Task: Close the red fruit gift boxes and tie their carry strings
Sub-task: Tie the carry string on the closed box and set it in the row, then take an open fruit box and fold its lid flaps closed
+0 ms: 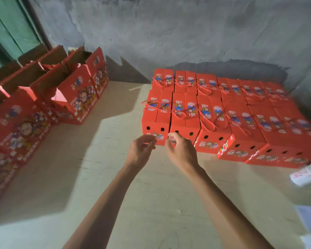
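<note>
We note the left hand and right hand raised side by side over the plywood table, fingers curled; whether they pinch anything we cannot tell. Just beyond them lies a block of closed red boxes with red carry strings. Open-topped boxes stand at left.

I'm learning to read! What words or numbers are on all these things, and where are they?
"FRESH FRUIT": white letters along the bottom edge of the open boxes on the left; blurred, so this is my best reading.
Closed boxes on the right: small labels on the lids and fronts, too small and blurred to read.
White packet at the right edge: red marks, too blurred to read.
No numbers can be read anywhere.
</note>
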A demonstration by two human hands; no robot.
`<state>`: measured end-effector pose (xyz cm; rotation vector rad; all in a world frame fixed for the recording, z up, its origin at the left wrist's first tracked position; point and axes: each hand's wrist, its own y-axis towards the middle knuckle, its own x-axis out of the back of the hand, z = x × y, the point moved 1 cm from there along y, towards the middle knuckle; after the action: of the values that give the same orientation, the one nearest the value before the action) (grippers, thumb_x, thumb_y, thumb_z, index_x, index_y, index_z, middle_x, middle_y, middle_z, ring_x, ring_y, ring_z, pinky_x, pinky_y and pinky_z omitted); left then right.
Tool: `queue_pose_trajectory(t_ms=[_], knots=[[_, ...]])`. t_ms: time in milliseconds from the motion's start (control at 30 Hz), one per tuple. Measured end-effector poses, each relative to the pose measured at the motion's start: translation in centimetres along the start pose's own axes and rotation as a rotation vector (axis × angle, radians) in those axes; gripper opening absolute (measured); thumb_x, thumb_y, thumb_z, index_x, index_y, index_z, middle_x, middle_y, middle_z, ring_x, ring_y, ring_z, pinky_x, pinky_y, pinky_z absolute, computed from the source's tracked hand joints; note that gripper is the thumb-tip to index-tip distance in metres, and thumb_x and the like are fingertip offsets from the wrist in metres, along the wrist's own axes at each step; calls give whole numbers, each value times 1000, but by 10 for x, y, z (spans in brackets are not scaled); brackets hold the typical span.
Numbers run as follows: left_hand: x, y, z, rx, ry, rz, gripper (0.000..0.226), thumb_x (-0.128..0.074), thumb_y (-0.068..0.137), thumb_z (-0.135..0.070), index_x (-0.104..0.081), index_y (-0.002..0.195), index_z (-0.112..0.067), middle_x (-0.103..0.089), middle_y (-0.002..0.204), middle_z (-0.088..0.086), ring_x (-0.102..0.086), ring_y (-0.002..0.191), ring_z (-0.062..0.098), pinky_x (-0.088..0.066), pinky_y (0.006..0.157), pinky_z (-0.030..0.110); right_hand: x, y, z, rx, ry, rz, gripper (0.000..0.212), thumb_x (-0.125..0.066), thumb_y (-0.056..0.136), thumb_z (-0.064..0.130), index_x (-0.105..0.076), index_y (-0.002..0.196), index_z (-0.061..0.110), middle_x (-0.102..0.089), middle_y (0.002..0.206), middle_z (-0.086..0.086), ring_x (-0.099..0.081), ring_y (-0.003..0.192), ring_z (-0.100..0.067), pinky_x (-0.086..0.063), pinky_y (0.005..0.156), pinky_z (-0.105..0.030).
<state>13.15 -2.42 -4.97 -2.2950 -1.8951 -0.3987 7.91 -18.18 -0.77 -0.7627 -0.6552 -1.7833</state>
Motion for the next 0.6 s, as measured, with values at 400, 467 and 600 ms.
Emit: queue_pose_trajectory(t_ms=[400,467,600], knots=[[14,-92,-5,75,10,-118,14,-62,99,-14,-74,107,-14,-76,104,-5,-75,80,11,-54,68,29,10,-74,-6,40,69,21,28,-57,102,32,-65,127,21,-73,120,6,-69,110,-16,-54,91,-34],[18,-110,-5,87,2,-132,14,-62,99,-14,-74,106,-14,-76,104,-5,-75,80,12,-55,69,31,0,-81,2,55,108,32,29,-57,102,31,-66,127,19,-73,120,4,-69,110,-17,-55,92,-35],[42,-135,0,109,0,-184,14,-62,99,-15,-74,105,-15,-76,104,-5,-76,80,14,-56,73,36,-26,-97,37,112,165,89,31,-57,101,33,-66,126,17,-74,120,2,-69,108,-17,-52,87,-27]])
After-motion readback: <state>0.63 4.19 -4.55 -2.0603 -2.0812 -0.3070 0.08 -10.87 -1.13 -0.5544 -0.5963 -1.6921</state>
